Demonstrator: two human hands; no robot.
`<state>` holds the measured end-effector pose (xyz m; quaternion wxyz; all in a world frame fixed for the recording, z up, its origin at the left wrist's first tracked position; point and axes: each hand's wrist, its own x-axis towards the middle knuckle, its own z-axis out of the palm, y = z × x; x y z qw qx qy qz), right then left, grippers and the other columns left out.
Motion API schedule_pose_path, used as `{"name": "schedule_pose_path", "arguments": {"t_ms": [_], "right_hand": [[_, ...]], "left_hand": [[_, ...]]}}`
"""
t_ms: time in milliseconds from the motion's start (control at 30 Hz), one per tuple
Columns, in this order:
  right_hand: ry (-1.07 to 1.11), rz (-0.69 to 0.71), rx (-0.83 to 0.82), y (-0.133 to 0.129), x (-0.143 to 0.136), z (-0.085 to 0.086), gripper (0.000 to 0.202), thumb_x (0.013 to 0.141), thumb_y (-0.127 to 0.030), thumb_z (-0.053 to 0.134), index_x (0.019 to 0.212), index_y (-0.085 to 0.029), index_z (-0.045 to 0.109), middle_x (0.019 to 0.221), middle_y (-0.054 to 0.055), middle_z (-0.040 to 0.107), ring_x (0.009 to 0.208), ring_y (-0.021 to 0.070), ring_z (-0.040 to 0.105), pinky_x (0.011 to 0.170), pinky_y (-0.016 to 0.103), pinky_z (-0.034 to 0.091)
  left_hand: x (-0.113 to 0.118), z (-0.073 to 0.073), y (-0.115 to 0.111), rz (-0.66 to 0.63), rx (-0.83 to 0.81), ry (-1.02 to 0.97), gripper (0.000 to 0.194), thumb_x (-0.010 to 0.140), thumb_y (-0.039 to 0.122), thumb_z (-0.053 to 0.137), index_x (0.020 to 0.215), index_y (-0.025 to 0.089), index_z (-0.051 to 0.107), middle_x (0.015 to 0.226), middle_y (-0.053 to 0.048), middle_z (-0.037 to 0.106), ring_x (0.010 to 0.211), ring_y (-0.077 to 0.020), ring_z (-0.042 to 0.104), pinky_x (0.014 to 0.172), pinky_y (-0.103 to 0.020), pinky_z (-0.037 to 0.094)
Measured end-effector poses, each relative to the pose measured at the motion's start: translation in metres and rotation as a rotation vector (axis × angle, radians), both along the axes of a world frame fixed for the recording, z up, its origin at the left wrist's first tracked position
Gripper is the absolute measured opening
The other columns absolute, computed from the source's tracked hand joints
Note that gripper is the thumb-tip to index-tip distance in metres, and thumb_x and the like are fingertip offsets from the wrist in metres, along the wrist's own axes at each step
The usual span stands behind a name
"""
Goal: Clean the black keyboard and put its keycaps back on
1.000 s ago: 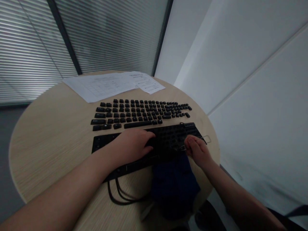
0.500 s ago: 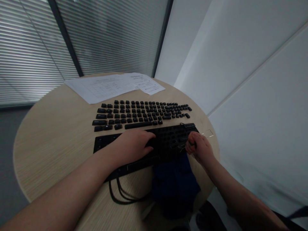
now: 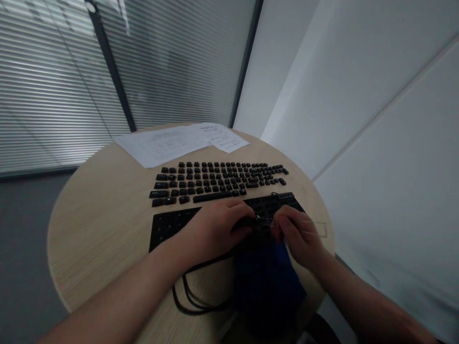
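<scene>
A black keyboard base without most of its keycaps lies at the table's near side. Over its right part, my right hand is closed around a wire keycap puller. The puller's looped end sticks out to the right, and its thin tips point left. My left hand hovers over the middle of the base, fingers and thumb curled at those tips. A dark patch shows between them, too dim to identify. Beyond the base, loose black keycaps lie in rows, with the long space bar in front.
White printed sheets lie at the far side of the round wooden table. A black cable loops near the front edge. Dark blue cloth is below my hands. A wall stands close on the right.
My left hand has moved right and its fingers have come to the puller's tips. The right hand has turned, still holding the puller. The camera view has shifted slightly.
</scene>
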<state>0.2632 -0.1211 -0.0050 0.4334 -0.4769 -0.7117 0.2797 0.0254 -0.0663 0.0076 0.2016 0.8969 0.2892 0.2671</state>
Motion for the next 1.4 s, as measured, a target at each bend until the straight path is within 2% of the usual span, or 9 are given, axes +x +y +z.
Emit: {"name": "schedule_pose_path", "arguments": {"t_ms": [367, 600, 700, 767, 833, 933, 1033, 1267, 1400], "right_hand": [[-0.096, 0.129, 0.075, -0.010, -0.013, 0.014, 0.030, 0.105, -0.036, 0.046, 0.081, -0.024, 0.060, 0.068, 0.000, 0.066, 0.061, 0.0158, 0.062, 0.059, 0.028, 0.044], [-0.181, -0.092, 0.166, -0.002, -0.009, 0.016, 0.050, 0.109, -0.047, 0.031, 0.075, -0.022, 0.059, 0.058, -0.001, 0.047, 0.052, 0.0151, 0.045, 0.052, 0.030, 0.033], [-0.291, -0.133, 0.290, 0.006, -0.002, 0.024, 0.052, 0.109, -0.045, 0.028, 0.080, -0.022, 0.064, 0.074, 0.004, 0.058, 0.072, 0.0191, 0.057, 0.067, 0.033, 0.043], [-0.380, -0.106, 0.371, 0.010, -0.001, 0.030, 0.043, 0.109, -0.040, 0.033, 0.093, -0.021, 0.069, 0.096, 0.008, 0.065, 0.095, 0.0231, 0.061, 0.084, 0.038, 0.046], [-0.445, -0.056, 0.371, 0.012, -0.002, 0.034, 0.031, 0.108, -0.032, 0.039, 0.109, -0.022, 0.068, 0.105, 0.009, 0.067, 0.101, 0.0227, 0.063, 0.088, 0.037, 0.048], [-0.523, 0.031, 0.305, 0.014, -0.007, 0.033, 0.025, 0.105, -0.025, 0.044, 0.117, -0.023, 0.065, 0.095, 0.006, 0.068, 0.087, 0.0187, 0.066, 0.076, 0.031, 0.050], [-0.565, 0.053, 0.324, 0.017, -0.011, 0.026, 0.016, 0.100, -0.028, 0.057, 0.111, -0.022, 0.068, 0.088, 0.004, 0.067, 0.077, 0.0173, 0.065, 0.068, 0.029, 0.049], [-0.544, 0.075, 0.319, 0.024, -0.015, 0.022, 0.015, 0.094, -0.029, 0.067, 0.106, -0.022, 0.072, 0.084, 0.003, 0.068, 0.075, 0.0165, 0.065, 0.067, 0.028, 0.048], [-0.622, 0.022, 0.250, 0.046, -0.003, 0.024, 0.014, 0.091, -0.028, 0.071, 0.103, -0.023, 0.074, 0.082, 0.002, 0.070, 0.073, 0.0174, 0.064, 0.066, 0.028, 0.045]], "left_hand": [[-0.001, 0.001, -0.001, 0.013, 0.092, -0.118, 0.016, 0.085, 0.014, 0.062, 0.097, 0.023, 0.065, 0.097, -0.003, 0.070, 0.094, -0.0202, 0.065, 0.082, -0.032, 0.053], [-0.003, 0.002, 0.000, 0.082, 0.199, -0.177, 0.018, 0.079, 0.010, 0.061, 0.092, 0.022, 0.063, 0.093, -0.003, 0.070, 0.089, -0.0203, 0.064, 0.079, -0.033, 0.052], [-0.004, 0.003, 0.002, 0.122, 0.242, -0.254, 0.017, 0.078, 0.009, 0.062, 0.090, 0.022, 0.062, 0.089, -0.002, 0.069, 0.085, -0.0194, 0.063, 0.075, -0.031, 0.051], [-0.004, 0.002, 0.003, 0.114, 0.244, -0.272, 0.018, 0.078, 0.008, 0.064, 0.091, 0.022, 0.062, 0.088, -0.001, 0.068, 0.083, -0.0188, 0.063, 0.074, -0.031, 0.050], [-0.003, 0.001, 0.003, 0.091, 0.229, -0.276, 0.021, 0.078, 0.007, 0.067, 0.092, 0.022, 0.063, 0.089, -0.001, 0.069, 0.083, -0.0180, 0.063, 0.074, -0.030, 0.050], [-0.002, -0.001, 0.002, 0.070, 0.199, -0.284, 0.022, 0.078, 0.006, 0.069, 0.093, 0.022, 0.064, 0.088, 0.000, 0.069, 0.083, -0.0170, 0.063, 0.073, -0.028, 0.050], [-0.002, -0.003, 0.002, 0.058, 0.184, -0.273, 0.018, 0.080, 0.008, 0.070, 0.091, 0.022, 0.064, 0.086, 0.000, 0.068, 0.083, -0.0174, 0.063, 0.072, -0.028, 0.049], [-0.002, -0.004, 0.003, 0.056, 0.135, -0.217, 0.013, 0.083, 0.012, 0.068, 0.089, 0.023, 0.065, 0.088, 0.000, 0.070, 0.088, -0.0193, 0.064, 0.079, -0.031, 0.050], [-0.002, -0.004, 0.006, 0.216, 0.028, -0.077, 0.019, 0.084, 0.024, 0.072, 0.102, 0.022, 0.066, 0.100, -0.004, 0.071, 0.095, -0.0229, 0.066, 0.085, -0.035, 0.052]]}}
